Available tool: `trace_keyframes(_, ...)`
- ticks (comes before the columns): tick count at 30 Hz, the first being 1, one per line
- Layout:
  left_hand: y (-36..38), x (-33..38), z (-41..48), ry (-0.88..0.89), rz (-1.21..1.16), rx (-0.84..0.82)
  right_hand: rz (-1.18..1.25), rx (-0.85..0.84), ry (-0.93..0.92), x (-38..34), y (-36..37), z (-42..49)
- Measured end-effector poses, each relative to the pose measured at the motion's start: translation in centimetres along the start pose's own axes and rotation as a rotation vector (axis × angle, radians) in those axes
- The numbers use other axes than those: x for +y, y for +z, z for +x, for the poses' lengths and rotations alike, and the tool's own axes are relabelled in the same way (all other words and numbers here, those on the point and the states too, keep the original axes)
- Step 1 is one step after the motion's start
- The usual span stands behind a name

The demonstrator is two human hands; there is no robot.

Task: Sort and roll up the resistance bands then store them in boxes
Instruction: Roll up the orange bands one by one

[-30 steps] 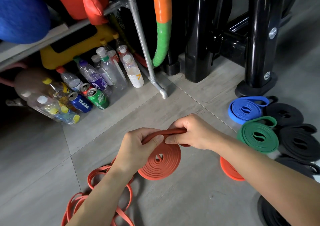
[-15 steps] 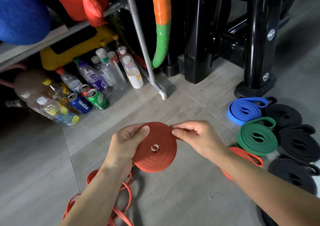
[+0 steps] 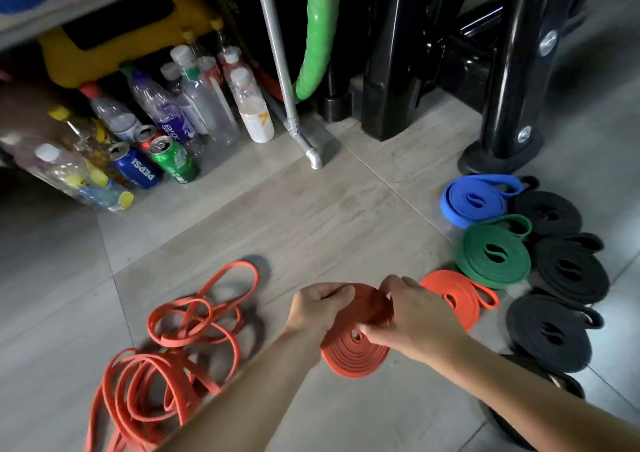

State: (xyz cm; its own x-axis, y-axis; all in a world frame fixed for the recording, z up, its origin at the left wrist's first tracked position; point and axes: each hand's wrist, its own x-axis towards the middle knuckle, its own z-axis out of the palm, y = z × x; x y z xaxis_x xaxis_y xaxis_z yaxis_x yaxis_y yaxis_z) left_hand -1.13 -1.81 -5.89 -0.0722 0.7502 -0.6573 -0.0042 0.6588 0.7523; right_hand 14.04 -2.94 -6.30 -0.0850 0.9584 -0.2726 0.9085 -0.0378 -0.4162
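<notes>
Here, a black machine frame (image 3: 512, 71) stands at the far right on a grey tiled floor (image 3: 311, 216). At the near left sprawls a loose tangle of orange resistance bands (image 3: 166, 358). Along the right edge lie several black rolled bands (image 3: 550, 334). Left of them, from far to near, are a blue rolled band (image 3: 472, 200), a green rolled band (image 3: 493, 256) and an orange rolled band (image 3: 453, 294), each touching the next.

At the near centre, low over the floor, both hands hold an orange coil (image 3: 353, 351). The left hand (image 3: 318, 308) grips its far left edge with curled fingers. The right hand (image 3: 415, 316) pinches it beside the centre hole.

At the far left, clear plastic bottles (image 3: 194, 105) crowd under a shelf; their contents cannot be made out. A blue can (image 3: 138, 167) reads "PEPSI". A green can (image 3: 175, 159) lies just to its right, its label unreadable. A slanting grey metal pipe (image 3: 284, 71) rises just right of the bottles.
</notes>
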Motion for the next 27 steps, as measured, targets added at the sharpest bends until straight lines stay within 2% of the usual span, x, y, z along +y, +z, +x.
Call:
trace_keyframes(4,2.5,-2.7,0.0,-0.064,0.108,-0.081,-0.084,-0.046,0.055,2.8,2.5,-2.2)
trace_keyframes(6,3.6,-3.3,0.2,-0.031,0.164,-0.101,-0.08,-0.075,0.113,3.9,3.2,-2.1)
trace_keyframes(10,4.9,-3.0,1.5,0.082,0.266,-0.002,-0.007,-0.204,0.345,5.6,3.6,-0.5)
trace_keyframes(13,5.0,-3.1,2.0,0.043,0.368,0.017,0.089,-0.288,0.478,7.1,3.5,-0.2)
trace_keyframes(16,5.5,-4.8,1.2,-0.082,0.493,-0.129,0.06,-0.397,0.476,8.9,3.4,-1.1)
trace_keyframes(18,5.6,-5.7,0.8,-0.192,0.481,-0.208,-0.017,-0.431,0.466,9.9,3.5,-1.9)
trace_keyframes(23,5.6,-5.8,1.4,-0.326,0.364,-0.214,-0.124,-0.406,0.486,10.6,4.3,-2.2)
trace_keyframes(27,6.2,-6.1,0.7,-0.376,0.453,-0.324,-0.221,-0.388,0.474,10.6,4.3,-1.8)
